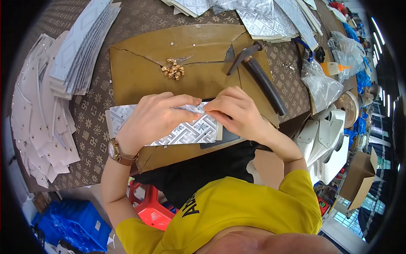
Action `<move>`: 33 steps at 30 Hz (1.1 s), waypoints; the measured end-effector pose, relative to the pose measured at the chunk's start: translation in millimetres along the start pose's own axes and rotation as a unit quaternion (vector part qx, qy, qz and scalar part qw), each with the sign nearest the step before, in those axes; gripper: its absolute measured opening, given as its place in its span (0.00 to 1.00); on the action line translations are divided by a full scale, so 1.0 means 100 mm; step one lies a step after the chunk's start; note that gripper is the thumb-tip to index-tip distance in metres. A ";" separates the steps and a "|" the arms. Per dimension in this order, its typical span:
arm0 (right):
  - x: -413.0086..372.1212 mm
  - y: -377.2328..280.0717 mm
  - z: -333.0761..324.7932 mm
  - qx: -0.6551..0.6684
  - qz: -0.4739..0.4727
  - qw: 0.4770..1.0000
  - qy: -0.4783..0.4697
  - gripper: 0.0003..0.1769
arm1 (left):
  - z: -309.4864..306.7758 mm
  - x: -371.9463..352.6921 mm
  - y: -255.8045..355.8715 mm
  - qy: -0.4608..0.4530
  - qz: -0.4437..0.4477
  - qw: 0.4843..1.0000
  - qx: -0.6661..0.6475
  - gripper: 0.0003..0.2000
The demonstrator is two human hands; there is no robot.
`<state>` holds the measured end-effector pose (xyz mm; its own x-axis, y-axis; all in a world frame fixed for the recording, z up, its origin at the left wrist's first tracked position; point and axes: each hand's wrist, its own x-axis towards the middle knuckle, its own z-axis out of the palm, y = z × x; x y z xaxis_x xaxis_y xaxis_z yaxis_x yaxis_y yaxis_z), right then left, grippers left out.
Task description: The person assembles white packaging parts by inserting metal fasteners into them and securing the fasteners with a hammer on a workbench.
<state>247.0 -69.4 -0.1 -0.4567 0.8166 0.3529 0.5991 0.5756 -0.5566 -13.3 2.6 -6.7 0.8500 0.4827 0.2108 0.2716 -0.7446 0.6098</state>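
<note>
A patterned grey-and-white panel (184, 134) lies on a brown board (144, 51) at the table's near side. My left hand (156, 116) rests over it, with thumb and index finger closed on its upper edge. The fingertips of my right hand (237, 112) are pinched together at the same edge, close to the left fingertips. Whatever small thing they hold is hidden. Beyond my hands sits a small heap of gold-coloured, bead-like studs (173, 71). To the right lies a hammer (264, 82) with a black handle.
Stacks of patterned panels (80, 46) and studded pale pieces (44, 122) cover the left side. More sheets (266, 19) lie at the back. Plastic bags (321, 84) and a glue bottle (334, 68) are at right. Below are a red stool (152, 207) and a blue crate (76, 224).
</note>
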 end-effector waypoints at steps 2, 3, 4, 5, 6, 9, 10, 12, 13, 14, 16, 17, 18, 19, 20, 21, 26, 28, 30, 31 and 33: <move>-0.02 -0.02 0.00 -0.041 -0.024 0.999 -0.014 0.17 | 0.01 -0.01 -0.01 -0.003 -0.003 1.000 -0.005 0.14; -0.03 -0.04 0.00 -0.040 -0.024 0.999 -0.015 0.17 | 0.01 -0.01 -0.02 0.001 -0.003 1.000 -0.007 0.14; -0.05 -0.07 0.00 -0.084 -0.061 0.994 -0.019 0.16 | 0.02 -0.01 -0.02 0.005 -0.003 1.000 -0.009 0.14; -0.06 -0.10 0.00 -0.128 -0.098 0.987 -0.021 0.16 | 0.02 -0.01 -0.02 0.007 -0.002 1.000 -0.010 0.14; -0.08 -0.13 0.00 -0.172 -0.135 0.975 -0.023 0.16 | 0.02 -0.02 -0.02 0.006 -0.002 1.000 -0.010 0.14; -0.17 -0.17 -0.07 -0.164 -0.116 0.979 -0.043 0.14 | 0.01 -0.01 -0.01 0.003 -0.006 1.000 -0.008 0.14; -0.20 -0.16 -0.11 -0.161 -0.107 0.980 -0.053 0.13 | 0.01 0.00 -0.01 0.004 -0.005 1.000 -0.007 0.14; -0.23 -0.01 -0.23 -0.192 -0.066 0.979 -0.006 0.13 | 0.01 0.00 -0.02 0.002 -0.003 1.000 -0.007 0.15; -0.21 0.08 -0.28 -0.221 -0.024 0.974 0.039 0.13 | 0.01 0.00 -0.01 0.002 -0.002 1.000 -0.007 0.15; -0.17 0.17 -0.30 -0.275 0.038 0.957 0.090 0.13 | 0.01 -0.01 -0.01 0.002 -0.003 1.000 -0.006 0.15; -0.14 0.37 -0.34 -0.326 0.098 0.929 0.144 0.14 | 0.01 0.00 -0.01 0.002 -0.002 1.000 -0.017 0.16; -0.21 0.52 -0.32 -0.341 0.138 0.920 0.136 0.15 | 0.00 0.01 -0.01 0.003 -0.001 1.000 -0.021 0.16; -0.29 0.66 -0.30 -0.354 0.177 0.909 0.128 0.16 | 0.00 0.01 -0.01 0.003 0.001 1.000 -0.018 0.16; -0.30 0.69 -0.32 -0.367 0.216 0.897 0.119 0.17 | 0.00 0.01 -0.02 0.005 -0.001 1.000 -0.021 0.13; -0.32 0.69 -0.37 -0.368 0.213 0.897 0.121 0.17 | 0.01 0.01 -0.02 0.007 -0.004 1.000 -0.025 0.11; -0.35 0.65 -0.43 -0.342 0.218 0.908 0.106 0.17 | 0.02 0.01 -0.02 0.010 -0.008 0.999 -0.029 0.09; -0.33 -0.22 -0.80 -0.010 0.306 0.946 0.105 0.13 | 0.06 0.00 -0.06 0.020 0.005 0.998 -0.055 0.08; -0.63 -0.52 -0.90 0.122 0.372 0.913 0.110 0.11 | 0.02 0.02 -0.04 0.011 -0.013 0.998 -0.064 0.07; -0.94 -0.56 -0.95 0.241 0.502 0.829 0.051 0.11 | 0.00 0.03 -0.04 0.004 -0.023 0.997 -0.068 0.07; -0.91 -0.52 -0.80 0.242 0.503 0.828 0.051 0.11 | -0.01 0.03 -0.03 -0.001 -0.028 0.997 -0.074 0.06; -0.43 -0.42 -0.40 0.052 0.225 0.971 -0.067 0.14 | -0.04 0.04 -0.01 -0.005 -0.036 0.996 -0.082 0.06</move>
<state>267.9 -127.5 38.6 -0.2503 0.9673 -0.0398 0.6910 0.1497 -0.7072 -12.1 7.1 -3.4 0.8353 0.5273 0.1556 0.2556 -0.6230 0.7393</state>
